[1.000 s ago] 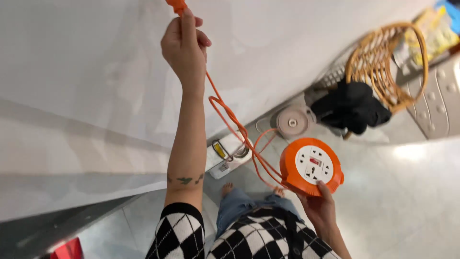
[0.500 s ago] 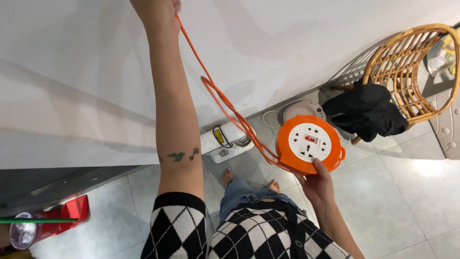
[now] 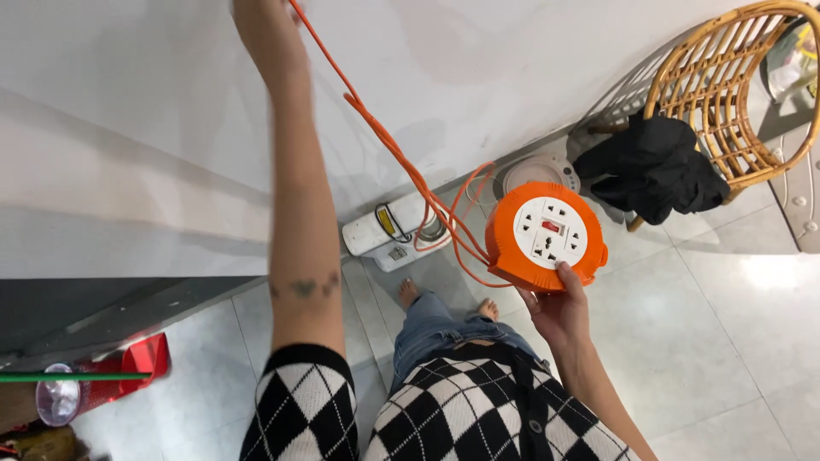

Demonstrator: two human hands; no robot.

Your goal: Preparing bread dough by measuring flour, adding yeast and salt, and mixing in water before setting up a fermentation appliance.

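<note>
At the far left, low on the floor, a clear cup [image 3: 58,399] sits beside a red dustpan [image 3: 128,369], with a green handle [image 3: 73,376] lying across them; what the cup holds cannot be made out.

Your left arm rises straight up along the white wall [image 3: 128,128]. Your left hand [image 3: 260,21] is cut off by the top edge of the view, so you cannot tell whether its fingers are closed; the orange cable [image 3: 389,149] runs up to the same spot beside it.

From there the cable slants down to the right, loops loosely near the wall's foot and enters the orange cable reel [image 3: 547,235]. Behind those loops, on the grey tiled floor [image 3: 726,341], lies a white appliance [image 3: 397,235] with a yellow-and-black part, against the wall.

The reel, round with a white socket face turned up towards you, is held in the air above the floor, in front of your body. Your right hand [image 3: 559,312] grips it from below, fingers curled round its lower rim and thumb on the near edge, the forearm coming up from the lower right.

Just beyond the reel, a round pale device [image 3: 538,173] rests on the floor. Further right, a black cloth [image 3: 653,166] is draped over a rattan chair [image 3: 735,94] standing by the wall.
</note>
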